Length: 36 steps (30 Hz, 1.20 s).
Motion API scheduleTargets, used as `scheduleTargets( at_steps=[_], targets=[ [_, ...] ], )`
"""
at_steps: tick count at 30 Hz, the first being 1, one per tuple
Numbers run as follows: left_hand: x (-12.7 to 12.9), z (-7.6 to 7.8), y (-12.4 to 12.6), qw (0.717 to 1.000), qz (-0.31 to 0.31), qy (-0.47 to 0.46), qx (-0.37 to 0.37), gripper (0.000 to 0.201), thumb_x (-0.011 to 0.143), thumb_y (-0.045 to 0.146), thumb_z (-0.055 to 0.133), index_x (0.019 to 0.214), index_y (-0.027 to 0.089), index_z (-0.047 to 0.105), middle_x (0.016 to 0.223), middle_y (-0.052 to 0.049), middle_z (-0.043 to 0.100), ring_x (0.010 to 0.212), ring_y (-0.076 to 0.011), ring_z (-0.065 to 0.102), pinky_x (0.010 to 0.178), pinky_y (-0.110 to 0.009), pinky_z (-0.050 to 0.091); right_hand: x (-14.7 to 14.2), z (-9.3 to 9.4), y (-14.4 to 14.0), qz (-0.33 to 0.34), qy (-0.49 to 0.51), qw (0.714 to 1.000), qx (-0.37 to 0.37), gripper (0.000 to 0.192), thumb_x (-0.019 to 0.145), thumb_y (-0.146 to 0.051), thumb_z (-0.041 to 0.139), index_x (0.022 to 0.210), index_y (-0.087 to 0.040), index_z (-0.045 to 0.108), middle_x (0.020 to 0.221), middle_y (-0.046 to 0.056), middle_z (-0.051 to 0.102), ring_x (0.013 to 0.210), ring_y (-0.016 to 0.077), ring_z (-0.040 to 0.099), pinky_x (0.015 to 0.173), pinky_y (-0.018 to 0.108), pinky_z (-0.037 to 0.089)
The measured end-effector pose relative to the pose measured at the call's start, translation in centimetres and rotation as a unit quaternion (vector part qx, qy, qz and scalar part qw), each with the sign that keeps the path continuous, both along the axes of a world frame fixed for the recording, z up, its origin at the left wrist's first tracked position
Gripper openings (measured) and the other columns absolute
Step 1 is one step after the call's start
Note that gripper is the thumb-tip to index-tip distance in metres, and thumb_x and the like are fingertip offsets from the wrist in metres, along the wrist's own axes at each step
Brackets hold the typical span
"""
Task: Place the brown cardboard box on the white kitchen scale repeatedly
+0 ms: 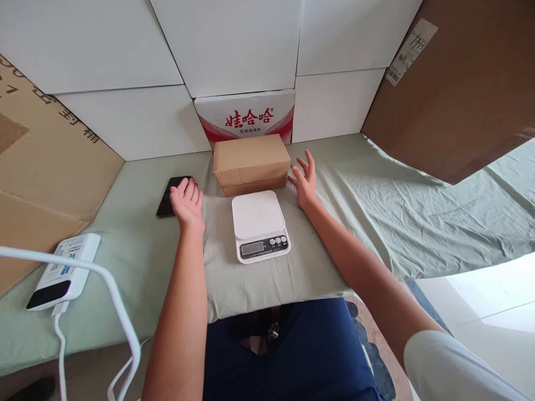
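- The right hand (304, 179) is spread open with nothing in it, just beside the right end of the cardboard box (251, 162).
- The left hand (188, 203) is open too, empty, palm down left of the box, apart from it.
- A black phone (169, 199) lies partly under that left hand.
- The box sits far of a white kitchen scale (259, 224) on the green cloth (359, 189).
- A white power bank (67, 270) rests near left.
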<state>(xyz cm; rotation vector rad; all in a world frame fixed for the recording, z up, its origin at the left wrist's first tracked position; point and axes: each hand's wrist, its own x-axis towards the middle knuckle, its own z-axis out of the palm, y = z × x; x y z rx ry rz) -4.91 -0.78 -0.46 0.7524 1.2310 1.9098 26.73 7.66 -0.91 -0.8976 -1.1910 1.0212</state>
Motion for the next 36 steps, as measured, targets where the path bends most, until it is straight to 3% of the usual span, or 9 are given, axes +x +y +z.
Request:
scheduleTargets(
  at_steps=[4,7,10,14,17,23,26,30,36],
  targets=[
    [1.5,-0.4,0.5,0.997,-0.069,0.009,-0.015,0.08,0.093,0.079,0.041,0.145,0.024,0.065,0.167,-0.017,0.047,0.157,-0.0296,0.043,0.127,-0.046,0.035,-0.6,0.5,-0.7,0.071,-0.027,0.997,0.032,0.095,0.081,-0.073,0.075,0.16,-0.037,0.037,0.17,0.009,0.041,0.155,0.0337,0.044,0.127,0.059,0.041],
    [2.6,-1.1,1.0,0.99,-0.126,0.039,-0.042,0.082,0.09,0.082,0.049,0.143,0.022,0.067,0.167,-0.018,0.047,0.157,-0.0317,0.042,0.129,-0.049,0.03,-0.9,0.7,-0.9,0.104,-0.046,0.992,0.054,0.097,0.08,-0.072,0.077,0.161,-0.036,0.037,0.169,0.008,0.043,0.149,0.0338,0.051,0.127,0.059,0.041],
    [2.9,-1.6,1.3,0.987,-0.139,0.064,-0.048,0.084,0.086,0.083,0.056,0.14,0.021,0.069,0.165,-0.019,0.048,0.157,-0.0329,0.041,0.13,-0.05,0.029,-1.0,0.5,-0.8,0.11,-0.066,0.989,0.069,0.102,0.08,-0.073,0.076,0.164,-0.034,0.033,0.168,0.009,0.044,0.146,0.0332,0.054,0.124,0.056,0.046],
    [2.8,-1.6,1.4,0.991,-0.107,0.077,-0.013,0.084,0.079,0.086,0.064,0.134,0.023,0.073,0.162,-0.019,0.053,0.156,-0.0351,0.043,0.128,-0.052,0.032,-1.1,0.1,-0.7,0.088,-0.105,0.984,0.11,0.104,0.084,-0.077,0.069,0.168,-0.034,0.025,0.174,0.009,0.035,0.153,0.0334,0.046,0.119,0.052,0.051],
    [3.1,-0.7,0.6,0.992,-0.075,0.098,0.04,0.085,0.074,0.086,0.07,0.131,0.024,0.075,0.155,-0.018,0.06,0.152,-0.0359,0.048,0.127,-0.052,0.034,-1.2,0.3,-1.2,0.053,-0.124,0.977,0.166,0.102,0.089,-0.077,0.063,0.17,-0.034,0.018,0.177,0.01,0.025,0.159,0.0331,0.039,0.121,0.051,0.05],
    [5.1,1.2,-4.5,0.98,0.01,0.146,0.132,0.081,0.08,0.082,0.065,0.133,0.021,0.074,0.144,-0.016,0.068,0.146,-0.0338,0.056,0.124,-0.047,0.042,-0.5,0.3,-5.8,0.006,-0.148,0.957,0.248,0.086,0.099,-0.066,0.057,0.17,-0.039,0.017,0.174,0.01,0.029,0.16,0.032,0.036,0.122,0.052,0.049],
    [6.4,0.6,-8.2,0.981,0.063,0.137,0.12,0.079,0.082,0.077,0.066,0.134,0.018,0.073,0.142,-0.018,0.07,0.142,-0.035,0.06,0.122,-0.048,0.044,0.6,-0.5,-9.1,0.01,-0.154,0.957,0.244,0.082,0.101,-0.06,0.058,0.169,-0.042,0.016,0.17,0.009,0.034,0.157,0.0316,0.04,0.119,0.053,0.051],
    [7.3,-0.8,-11.7,0.987,0.061,0.14,0.058,0.072,0.084,0.069,0.066,0.131,0.015,0.074,0.135,-0.02,0.073,0.133,-0.0358,0.066,0.117,-0.05,0.049,1.9,-1.1,-11.9,0.006,-0.185,0.956,0.228,0.081,0.101,-0.057,0.059,0.169,-0.041,0.019,0.165,0.011,0.038,0.156,0.0332,0.04,0.118,0.054,0.052],
    [7.2,-1.2,-12.2,0.99,0.089,0.113,0.001,0.057,0.083,0.055,0.066,0.124,0.016,0.075,0.129,-0.018,0.076,0.128,-0.0325,0.07,0.115,-0.049,0.051,2.1,-0.6,-12.0,0.014,-0.194,0.96,0.204,0.076,0.1,-0.061,0.058,0.166,-0.039,0.028,0.159,0.012,0.043,0.15,0.0337,0.045,0.114,0.053,0.054]
  ],
)
